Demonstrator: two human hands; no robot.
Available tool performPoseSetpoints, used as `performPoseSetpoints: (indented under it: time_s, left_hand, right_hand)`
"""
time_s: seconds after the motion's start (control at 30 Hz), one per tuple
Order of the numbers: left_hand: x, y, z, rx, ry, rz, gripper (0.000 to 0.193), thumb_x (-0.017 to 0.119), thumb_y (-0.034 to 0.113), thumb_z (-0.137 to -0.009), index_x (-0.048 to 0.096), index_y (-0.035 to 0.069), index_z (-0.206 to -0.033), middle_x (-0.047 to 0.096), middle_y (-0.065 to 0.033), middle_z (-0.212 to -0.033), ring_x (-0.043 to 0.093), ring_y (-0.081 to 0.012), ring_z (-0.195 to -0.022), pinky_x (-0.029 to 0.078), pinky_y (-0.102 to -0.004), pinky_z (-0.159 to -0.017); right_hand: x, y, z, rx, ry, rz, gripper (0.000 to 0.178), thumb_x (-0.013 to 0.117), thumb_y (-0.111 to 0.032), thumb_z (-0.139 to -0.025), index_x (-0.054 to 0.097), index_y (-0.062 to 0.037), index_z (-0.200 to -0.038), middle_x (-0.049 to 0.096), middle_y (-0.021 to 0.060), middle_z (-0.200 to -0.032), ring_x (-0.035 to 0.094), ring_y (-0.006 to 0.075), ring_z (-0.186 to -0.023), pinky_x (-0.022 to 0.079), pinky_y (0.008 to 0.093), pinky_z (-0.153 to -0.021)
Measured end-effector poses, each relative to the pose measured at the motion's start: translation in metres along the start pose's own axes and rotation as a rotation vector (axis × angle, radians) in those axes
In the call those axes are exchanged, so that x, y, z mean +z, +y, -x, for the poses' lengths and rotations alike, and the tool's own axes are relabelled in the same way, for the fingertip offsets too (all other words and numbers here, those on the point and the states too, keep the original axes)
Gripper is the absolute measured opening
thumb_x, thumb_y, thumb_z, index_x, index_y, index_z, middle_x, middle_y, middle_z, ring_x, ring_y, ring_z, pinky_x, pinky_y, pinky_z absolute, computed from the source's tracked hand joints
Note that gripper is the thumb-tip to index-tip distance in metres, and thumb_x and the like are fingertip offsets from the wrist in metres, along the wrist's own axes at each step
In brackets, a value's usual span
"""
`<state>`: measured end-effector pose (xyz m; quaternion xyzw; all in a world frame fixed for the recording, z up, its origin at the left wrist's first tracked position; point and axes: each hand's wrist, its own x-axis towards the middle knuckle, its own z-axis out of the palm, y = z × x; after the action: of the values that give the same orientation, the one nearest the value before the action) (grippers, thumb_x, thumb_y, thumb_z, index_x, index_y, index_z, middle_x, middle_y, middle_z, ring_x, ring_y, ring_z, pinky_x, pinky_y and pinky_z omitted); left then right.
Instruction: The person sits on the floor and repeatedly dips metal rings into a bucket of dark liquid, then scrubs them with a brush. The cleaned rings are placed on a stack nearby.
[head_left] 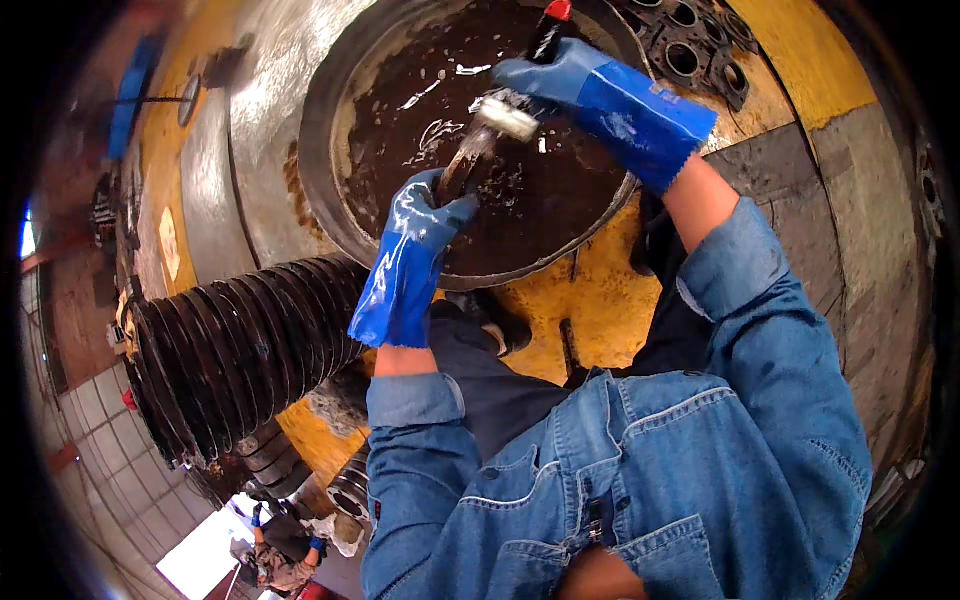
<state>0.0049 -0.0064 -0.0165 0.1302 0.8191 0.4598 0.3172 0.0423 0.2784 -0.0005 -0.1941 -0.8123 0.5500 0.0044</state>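
Both my hands wear blue rubber gloves above a wide round metal basin of dark, wet liquid. My left hand is closed around a dark, wet, elongated part whose exact kind I cannot make out. Closed on a brush, my right hand is farther to the right. The brush's dark handle with a red end sticks out above the fist. Its pale bristle head is blurred, at the far end of the held part. Whether the two touch is unclear.
A row of dark ribbed rings lies left of the basin. Dark metal plates with round holes sit at the upper right, near a grey slab. Yellow flooring shows near my legs. Another person is at the lower left.
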Motion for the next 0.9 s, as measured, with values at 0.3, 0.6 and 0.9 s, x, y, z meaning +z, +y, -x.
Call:
performPoseSetpoints:
  time_s: [0.3, 0.6, 0.9]
  left_hand:
    - [0.009, 0.044, 0.013, 0.003, -0.076, -0.607, 0.043, 0.08, 0.017, -0.077, 0.071, 0.005, -0.117, 0.074, -0.0105, -0.097, 0.07, -0.0213, -0.083, 0.056, -0.036, -0.076]
    - [0.008, 0.104, -0.026, 0.295, -0.476, -1.784, 0.023, 0.071, 0.02, -0.085, 0.077, 0.022, -0.107, 0.074, -0.007, -0.113, 0.068, -0.0266, -0.115, 0.057, -0.0418, -0.09]
    - [-0.036, 0.06, -0.033, 0.984, -0.381, -1.887, 0.026, 0.065, 0.029, -0.091, 0.076, 0.018, -0.112, 0.063, -0.0065, -0.138, 0.056, -0.0303, -0.13, 0.052, -0.0458, -0.089]
  right_hand:
    - [-0.015, 0.027, -0.002, 0.08, 0.137, 0.177, 0.047, 0.069, -0.051, -0.087, 0.073, -0.0045, -0.091, 0.073, 0.0141, -0.081, 0.07, 0.0245, -0.076, 0.054, 0.0389, -0.076]
    - [0.018, 0.008, 0.03, 0.078, -0.284, 0.018, 0.038, 0.07, -0.041, -0.082, 0.073, -0.0046, -0.092, 0.074, 0.0162, -0.086, 0.072, 0.0286, -0.081, 0.055, 0.0408, -0.077]
    - [0.096, 0.027, 0.066, -0.097, -0.54, -0.09, 0.04, 0.068, -0.043, -0.086, 0.073, -0.0039, -0.094, 0.07, 0.0218, -0.082, 0.066, 0.0366, -0.076, 0.051, 0.046, -0.073]
